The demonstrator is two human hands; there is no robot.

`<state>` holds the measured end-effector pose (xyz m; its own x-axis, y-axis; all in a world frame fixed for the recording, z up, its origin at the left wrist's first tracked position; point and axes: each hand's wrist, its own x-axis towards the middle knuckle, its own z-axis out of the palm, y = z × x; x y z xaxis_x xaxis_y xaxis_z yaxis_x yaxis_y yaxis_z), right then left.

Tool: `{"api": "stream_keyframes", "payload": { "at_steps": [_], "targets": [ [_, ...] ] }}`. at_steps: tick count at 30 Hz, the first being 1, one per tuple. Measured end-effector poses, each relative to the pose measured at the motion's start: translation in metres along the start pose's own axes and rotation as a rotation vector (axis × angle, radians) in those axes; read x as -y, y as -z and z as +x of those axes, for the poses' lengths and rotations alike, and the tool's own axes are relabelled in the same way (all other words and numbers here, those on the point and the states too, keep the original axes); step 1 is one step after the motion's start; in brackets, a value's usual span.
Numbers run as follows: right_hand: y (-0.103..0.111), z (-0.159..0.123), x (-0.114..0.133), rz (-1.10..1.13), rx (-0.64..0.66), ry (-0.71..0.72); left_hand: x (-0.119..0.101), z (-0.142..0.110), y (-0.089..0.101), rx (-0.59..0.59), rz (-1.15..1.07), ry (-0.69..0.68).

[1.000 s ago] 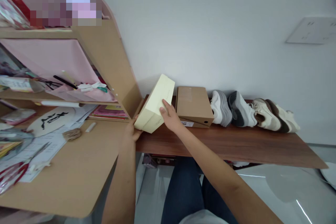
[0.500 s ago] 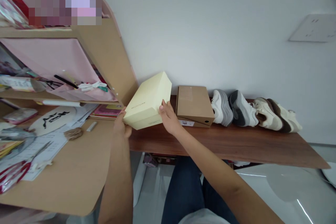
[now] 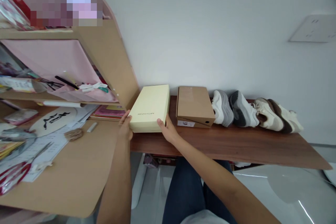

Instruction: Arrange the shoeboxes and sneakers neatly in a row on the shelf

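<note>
A pale yellow shoe box [image 3: 151, 106] lies flat, lid up, at the left end of a dark wooden bench [image 3: 236, 145]. My left hand [image 3: 125, 127] grips its near left corner and my right hand [image 3: 166, 129] grips its near right corner, fingers curled against the sides. A brown cardboard shoe box [image 3: 193, 105] lies just to the right of it, with a narrow gap between them.
Several sneakers [image 3: 256, 113] stand in a row against the white wall right of the brown box. A light wooden desk [image 3: 70, 171] with papers, a fan and clutter is at left, with shelves [image 3: 102, 56] above it. My knees in jeans [image 3: 186, 189] are below the bench.
The yellow box, tilted on its edge a second ago, has turned lid-up and come down flat on the bench. Both hands moved with it to its near corners.
</note>
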<state>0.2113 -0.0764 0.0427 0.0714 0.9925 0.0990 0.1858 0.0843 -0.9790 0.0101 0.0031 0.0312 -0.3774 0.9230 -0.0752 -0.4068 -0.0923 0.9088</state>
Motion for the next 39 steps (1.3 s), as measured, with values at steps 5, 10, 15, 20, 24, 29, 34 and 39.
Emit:
{"api": "stream_keyframes", "payload": {
  "at_steps": [5,10,15,20,24,29,34,39],
  "targets": [
    [-0.004,0.003,-0.021,0.079,-0.033,0.033,0.009,0.003,0.0,0.036,0.057,-0.014],
    [-0.007,0.006,-0.033,0.093,-0.044,0.048,0.014,0.008,0.001,0.029,0.097,-0.036],
    [-0.008,0.009,-0.031,0.082,-0.045,-0.006,0.015,0.01,-0.002,0.037,0.1,-0.049],
    [-0.006,0.006,-0.02,0.04,-0.023,-0.077,0.013,0.01,-0.004,0.033,0.103,-0.047],
    [0.011,-0.007,-0.003,-0.054,0.025,-0.164,0.006,0.006,-0.008,-0.006,0.197,-0.125],
    [0.063,-0.01,0.034,-0.086,0.053,-0.021,-0.021,-0.037,-0.054,0.002,0.323,-0.529],
    [0.124,0.009,0.051,-0.217,-0.095,0.024,-0.031,-0.092,-0.128,0.275,0.289,-0.527],
    [0.17,0.021,0.033,-0.384,-0.211,0.072,0.015,-0.095,-0.164,0.455,0.288,-0.263]
  ]
}}
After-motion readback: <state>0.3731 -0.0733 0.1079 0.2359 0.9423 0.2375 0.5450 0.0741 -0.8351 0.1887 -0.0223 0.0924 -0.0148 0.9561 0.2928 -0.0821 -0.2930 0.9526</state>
